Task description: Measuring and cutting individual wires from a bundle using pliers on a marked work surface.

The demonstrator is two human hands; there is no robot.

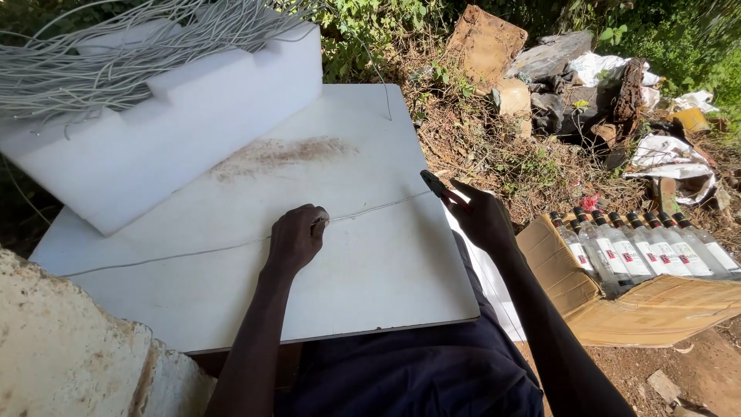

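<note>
A long thin grey wire (193, 252) lies across a white board (370, 139) that rests on my lap. My left hand (296, 238) pinches the wire against the board near its middle. My right hand (482, 216) is at the board's right edge and grips a small dark tool (434, 184) with red handles, its tip at the wire's right end. The wire's left end runs off towards the board's left corner.
A white foam block (177, 123) lies on the board's far left with a bundle of grey wires (100, 54) on it. A cardboard box (656, 309) of clear bottles (641, 247) sits at the right. Rubbish and weeds lie beyond. A stone block (69, 347) is at the near left.
</note>
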